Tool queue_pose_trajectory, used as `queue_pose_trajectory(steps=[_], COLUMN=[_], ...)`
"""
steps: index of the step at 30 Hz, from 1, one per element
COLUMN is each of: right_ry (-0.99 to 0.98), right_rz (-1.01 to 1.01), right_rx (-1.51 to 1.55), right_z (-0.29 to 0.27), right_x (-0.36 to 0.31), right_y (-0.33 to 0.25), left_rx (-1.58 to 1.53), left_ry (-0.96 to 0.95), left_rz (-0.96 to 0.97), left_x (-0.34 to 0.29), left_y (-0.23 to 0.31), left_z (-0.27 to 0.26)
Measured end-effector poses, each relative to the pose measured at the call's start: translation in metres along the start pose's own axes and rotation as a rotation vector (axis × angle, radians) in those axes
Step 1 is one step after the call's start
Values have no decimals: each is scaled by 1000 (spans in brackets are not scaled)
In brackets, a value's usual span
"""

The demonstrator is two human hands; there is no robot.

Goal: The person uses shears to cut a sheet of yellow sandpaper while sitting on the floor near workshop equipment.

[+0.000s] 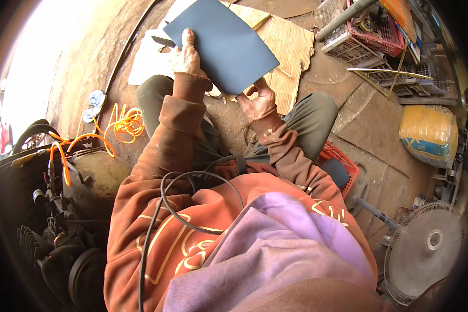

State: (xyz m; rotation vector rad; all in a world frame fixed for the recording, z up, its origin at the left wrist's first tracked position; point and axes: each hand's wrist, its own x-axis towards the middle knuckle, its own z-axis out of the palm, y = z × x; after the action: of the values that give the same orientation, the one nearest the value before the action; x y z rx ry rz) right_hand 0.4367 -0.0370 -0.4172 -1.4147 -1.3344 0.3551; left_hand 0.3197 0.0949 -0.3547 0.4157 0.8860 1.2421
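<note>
A smooth dark blue-grey sheet (224, 46), roughly rectangular, is held up in front of me between both hands. My left hand (188, 58) grips its left edge, with the thumb lying on the upper face and the other fingers largely hidden. At the lower right corner, my right hand (260, 103) closes on the sheet, its fingertips partly behind the edge. A short dark flat piece (163, 41) sticks out beside the left hand; I cannot tell what it is or whether the hand holds it. Flattened cardboard (292, 46) lies on the ground beneath.
An orange coiled air hose (125, 125) and a dusty machine with a tank (101, 174) are at left. On the right are stacked crates (343, 39), a yellow sack (429, 130) and a fan (426, 239). A red basket (352, 171) stands near my right knee.
</note>
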Motion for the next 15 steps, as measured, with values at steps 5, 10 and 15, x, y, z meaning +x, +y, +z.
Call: queue_pose_trajectory(steps=[5, 10, 15], right_ry=[-87, -102, -160], right_rz=[-276, -445, -284], right_rx=[-521, -505, -264], right_z=[37, 10, 32], right_x=[-20, 19, 20], right_y=[17, -17, -7], left_rx=[-56, 103, 35], left_ry=[-189, -71, -7], left_rz=[-166, 105, 102], left_x=[-20, -32, -41], left_y=[11, 9, 27], left_z=[-11, 11, 6])
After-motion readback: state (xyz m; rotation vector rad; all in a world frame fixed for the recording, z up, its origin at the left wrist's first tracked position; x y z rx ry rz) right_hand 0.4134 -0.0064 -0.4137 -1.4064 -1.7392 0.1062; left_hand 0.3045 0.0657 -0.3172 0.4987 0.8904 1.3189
